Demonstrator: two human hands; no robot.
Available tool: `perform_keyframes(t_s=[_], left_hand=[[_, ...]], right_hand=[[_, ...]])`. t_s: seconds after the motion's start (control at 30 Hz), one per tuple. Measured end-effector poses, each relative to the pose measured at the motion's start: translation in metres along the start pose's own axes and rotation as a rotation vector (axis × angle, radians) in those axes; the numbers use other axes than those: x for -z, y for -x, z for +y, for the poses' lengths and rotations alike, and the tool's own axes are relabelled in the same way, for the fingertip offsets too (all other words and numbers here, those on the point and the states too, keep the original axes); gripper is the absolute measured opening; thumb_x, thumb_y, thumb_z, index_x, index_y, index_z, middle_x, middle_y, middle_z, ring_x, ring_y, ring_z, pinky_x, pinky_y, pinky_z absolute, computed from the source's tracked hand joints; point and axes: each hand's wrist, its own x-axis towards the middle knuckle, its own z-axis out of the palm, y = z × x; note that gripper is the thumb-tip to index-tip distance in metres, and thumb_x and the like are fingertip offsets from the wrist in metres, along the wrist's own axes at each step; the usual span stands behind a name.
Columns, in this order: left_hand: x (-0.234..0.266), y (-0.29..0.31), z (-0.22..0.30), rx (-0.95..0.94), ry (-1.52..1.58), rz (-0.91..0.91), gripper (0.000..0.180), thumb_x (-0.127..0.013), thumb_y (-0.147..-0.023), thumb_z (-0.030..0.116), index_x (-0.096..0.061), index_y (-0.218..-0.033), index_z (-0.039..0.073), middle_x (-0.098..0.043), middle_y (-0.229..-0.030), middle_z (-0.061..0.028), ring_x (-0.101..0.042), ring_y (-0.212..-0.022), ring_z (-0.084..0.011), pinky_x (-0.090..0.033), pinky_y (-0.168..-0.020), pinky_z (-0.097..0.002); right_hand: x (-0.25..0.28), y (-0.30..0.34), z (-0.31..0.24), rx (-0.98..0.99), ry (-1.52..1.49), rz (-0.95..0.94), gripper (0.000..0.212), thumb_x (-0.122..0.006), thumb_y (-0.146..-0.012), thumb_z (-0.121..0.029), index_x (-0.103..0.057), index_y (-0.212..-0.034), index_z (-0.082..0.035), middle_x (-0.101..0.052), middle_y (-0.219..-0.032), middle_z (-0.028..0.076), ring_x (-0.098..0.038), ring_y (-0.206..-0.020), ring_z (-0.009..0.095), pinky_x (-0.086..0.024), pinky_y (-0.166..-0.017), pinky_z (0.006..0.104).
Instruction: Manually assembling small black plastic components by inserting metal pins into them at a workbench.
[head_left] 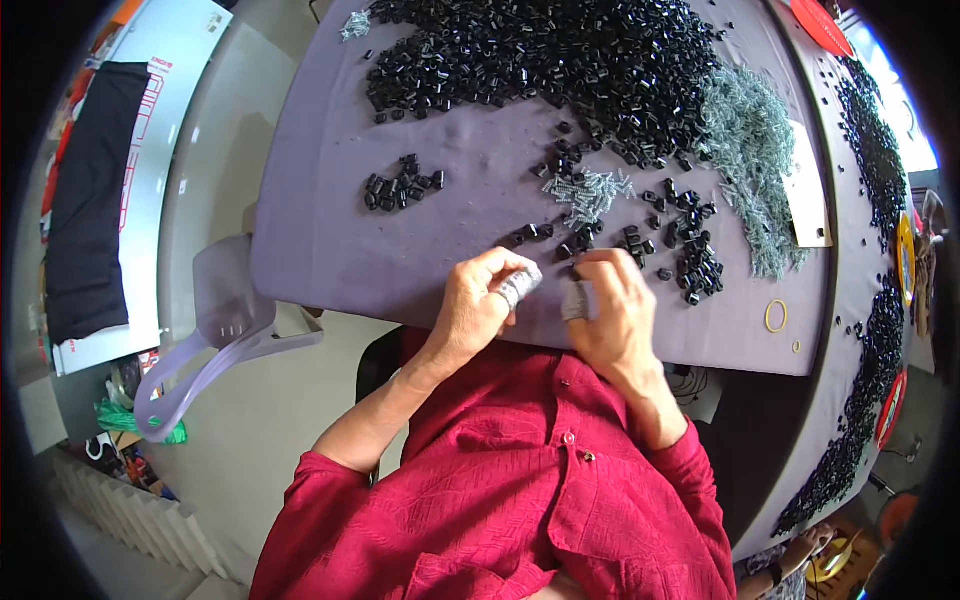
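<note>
My left hand (475, 312) is closed near the table's front edge, thumb and fingers pinched together. A whitish wrap (519, 287) shows at its fingertips; anything pinched there is too small to make out. Just to the right, my right hand (618, 310) curls inward, slightly blurred, with a similar pale wrap (577, 300) on a digit. Its fingertips are close to some small black plastic pieces (579, 243), and what they grip is hidden. Beyond both hands lies a little heap of short silvery metal pins (588, 194). More black pieces (700, 262) sit right of my right hand.
A large black-piece pile (540, 50) covers the far table (330, 215), beside a heap of metal pins (750, 160). A small black cluster (402, 186) sits left. Yellow rubber band (775, 316) lies right. A grey-purple chair (235, 290) stands left; another person's hand (805, 548) shows lower right.
</note>
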Motion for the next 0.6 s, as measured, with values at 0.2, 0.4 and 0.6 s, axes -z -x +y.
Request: perform_keyframes(t_s=[0.2,0.4,0.6], left_hand=[[0.02,-0.012,-0.005,-0.09,-0.052,0.178,0.008,-0.059,-0.085,0.005,-0.064,-0.091,0.003,-0.062,-0.071,-0.0021,-0.046,-0.047,-0.0019,-0.033,-0.037,-0.0172],[0.02,-0.014,0.001,-0.073,-0.119,0.23,0.01,-0.06,-0.085,0.006,-0.064,-0.093,0.002,-0.061,-0.071,-0.0006,-0.047,-0.047,-0.0018,-0.034,-0.036,-0.0174],[0.001,-0.001,0.019,-0.03,0.115,-0.036,0.016,-0.057,-0.087,0.003,-0.062,-0.102,0.002,-0.062,-0.085,-0.0038,-0.056,-0.061,-0.0065,-0.046,-0.05,-0.0215]], right_hand=[[0.036,0.0,0.019,-0.282,-0.013,-0.005,0.024,-0.061,-0.063,0.002,-0.054,-0.086,0.0,-0.055,-0.083,0.013,-0.056,-0.072,0.031,-0.046,-0.064,0.0345],[0.04,0.004,0.023,-0.281,0.016,0.003,0.021,-0.06,-0.064,0.001,-0.054,-0.084,-0.001,-0.055,-0.083,0.012,-0.056,-0.072,0.032,-0.046,-0.064,0.0356],[-0.005,-0.019,-0.012,-0.016,-0.041,0.001,0.03,-0.069,-0.057,-0.007,-0.057,-0.084,-0.004,-0.055,-0.082,0.011,-0.057,-0.077,0.03,-0.047,-0.067,0.0388]])
